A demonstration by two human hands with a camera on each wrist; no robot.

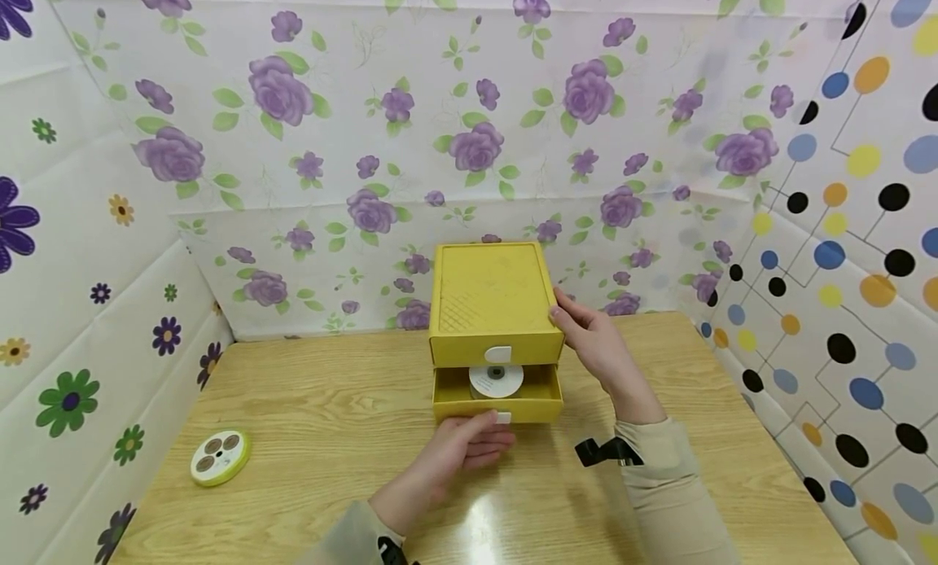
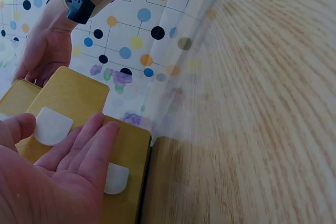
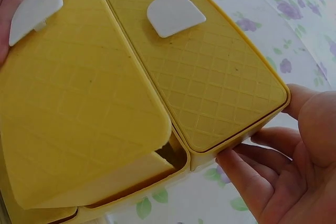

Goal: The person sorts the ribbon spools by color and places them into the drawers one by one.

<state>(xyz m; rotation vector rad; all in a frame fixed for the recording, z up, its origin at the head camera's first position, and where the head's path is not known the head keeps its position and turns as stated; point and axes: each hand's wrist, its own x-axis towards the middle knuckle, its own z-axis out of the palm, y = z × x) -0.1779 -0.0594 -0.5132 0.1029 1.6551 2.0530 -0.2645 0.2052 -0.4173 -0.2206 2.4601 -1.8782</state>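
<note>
A yellow drawer cabinet stands near the back of the table, and one drawer below the top one is pulled out. Inside it lies a round white spool-like disc with a dark centre. My left hand is at this drawer's front, the thumb beside its white handle. Its fingers reach nearly straight across the front, palm up. Against the cabinet's right side rests my right hand, thumb at the upper edge and fingertips on the side wall. The top drawer, with its white handle, is closed.
A yellow-green ribbon spool with a white face lies on the wooden table, far left of the cabinet. Flowered sheeting hangs behind, and a dotted sheet rises along the right edge. Another white handle sits below the open drawer.
</note>
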